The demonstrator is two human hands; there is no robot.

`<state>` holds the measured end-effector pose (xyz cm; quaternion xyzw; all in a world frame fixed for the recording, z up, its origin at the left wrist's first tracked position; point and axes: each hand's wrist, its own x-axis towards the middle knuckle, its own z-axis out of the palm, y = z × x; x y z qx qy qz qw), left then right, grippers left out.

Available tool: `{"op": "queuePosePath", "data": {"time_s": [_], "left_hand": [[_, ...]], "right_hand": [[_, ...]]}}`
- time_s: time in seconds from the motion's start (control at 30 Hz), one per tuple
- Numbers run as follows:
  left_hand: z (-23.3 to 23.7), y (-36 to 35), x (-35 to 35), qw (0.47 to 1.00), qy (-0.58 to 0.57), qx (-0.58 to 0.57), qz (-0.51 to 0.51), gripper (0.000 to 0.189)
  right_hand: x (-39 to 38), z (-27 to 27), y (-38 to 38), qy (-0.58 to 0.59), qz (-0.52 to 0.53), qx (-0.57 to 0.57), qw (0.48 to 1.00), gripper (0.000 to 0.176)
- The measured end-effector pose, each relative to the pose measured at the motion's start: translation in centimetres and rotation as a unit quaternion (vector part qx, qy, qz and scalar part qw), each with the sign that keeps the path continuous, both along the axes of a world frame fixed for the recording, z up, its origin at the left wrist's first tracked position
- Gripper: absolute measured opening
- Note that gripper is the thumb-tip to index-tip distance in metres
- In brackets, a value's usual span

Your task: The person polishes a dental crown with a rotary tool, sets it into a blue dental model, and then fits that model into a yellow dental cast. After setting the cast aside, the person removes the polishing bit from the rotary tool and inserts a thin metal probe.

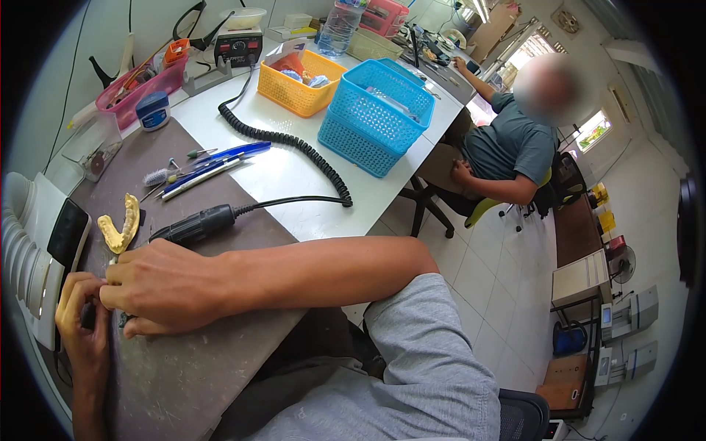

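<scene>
My right hand [165, 285] reaches across from the right, its fingers bent and drawn together over the grey-brown work mat [198, 367]. Its fingertips meet those of my left hand [79, 305], which is curled at the mat's left side. What the two hands pinch between them is mostly hidden, and I cannot tell what it is; a small dark green bit shows under the right fingers. Just beyond the right hand lies a black rotary handpiece [197, 224] with a coiled cord [294, 143]. A yellow horseshoe-shaped dental cast [120, 226] rests near my knuckles.
A white suction unit with a ribbed hose [20, 235] stands at left. Pens [213, 169] and burs lie past the handpiece. Farther back are a blue-lidded jar [153, 110], a yellow basket [298, 87], a blue basket [375, 117] and a control box [237, 48]. Another person [500, 143] sits at right.
</scene>
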<state>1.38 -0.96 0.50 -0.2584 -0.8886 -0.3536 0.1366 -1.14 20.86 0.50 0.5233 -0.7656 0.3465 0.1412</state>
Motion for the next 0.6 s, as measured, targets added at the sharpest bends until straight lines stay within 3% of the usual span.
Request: {"op": "queuePosePath", "data": {"time_s": [0.17, 0.27, 0.6], "left_hand": [[-0.7, 0.6, 0.0, 0.991, -0.058, 0.118, 0.034, 0.018], [-0.6, 0.1, -0.2, 0.997, -0.047, 0.053, 0.031, 0.013], [-0.7, -0.1, -1.0, 0.999, 0.031, 0.011, 0.030, 0.010]], "right_hand": [[-1.5, -1.0, -0.7, 0.007, -0.045, -0.056, 0.997, 0.028], [-1.8, -1.1, -0.8, 0.025, -0.075, -0.068, 0.995, 0.028], [-1.6, 0.4, 0.9, 0.040, 0.054, 0.063, 0.996, 0.033]]}}
